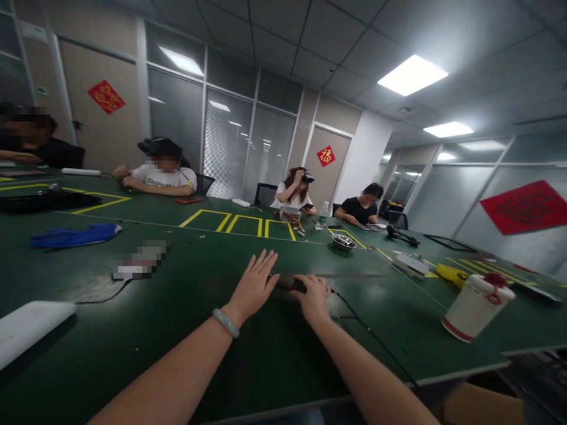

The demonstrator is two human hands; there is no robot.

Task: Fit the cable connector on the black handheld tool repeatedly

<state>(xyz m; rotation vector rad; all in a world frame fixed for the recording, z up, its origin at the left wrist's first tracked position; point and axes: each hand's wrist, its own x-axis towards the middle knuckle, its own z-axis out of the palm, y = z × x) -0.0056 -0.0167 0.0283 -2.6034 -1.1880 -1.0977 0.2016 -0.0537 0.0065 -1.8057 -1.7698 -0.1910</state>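
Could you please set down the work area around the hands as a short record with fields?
Surface: green table marked with yellow tape
Right hand: closed around a dark object, which is blurred
Left hand: open, fingers extended, close to the dark object; contact unclear
Left wrist: pale bracelet
Cable: black cable running from beside the right hand toward the table's near edge
Right side: white cup with red trim
Left side: blue glove
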